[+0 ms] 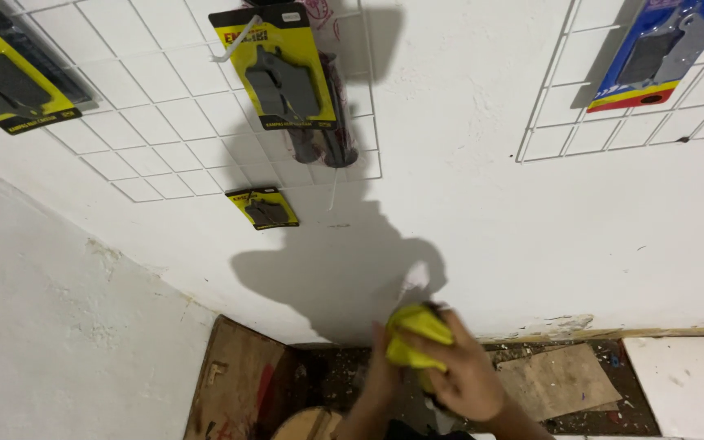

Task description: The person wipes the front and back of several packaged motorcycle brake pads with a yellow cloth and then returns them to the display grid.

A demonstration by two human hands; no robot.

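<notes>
right hand (459, 373): fingers curled, clenched | left hand (385, 367): close beside, mostly hidden

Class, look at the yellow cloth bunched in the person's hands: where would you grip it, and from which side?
Grip the yellow cloth at its bulging upper left fold, coming from the wall side; the right hand already covers its lower right part.

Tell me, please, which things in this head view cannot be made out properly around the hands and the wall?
- Left hand: mostly behind the right hand and the yellow cloth; its grip is unclear.
- Object under the cloth: hidden; only a white tip shows.
- Blue packet and the left yellow packet: cut off by the frame's edges.
- Dark item behind the middle yellow packet: largely covered.
</notes>
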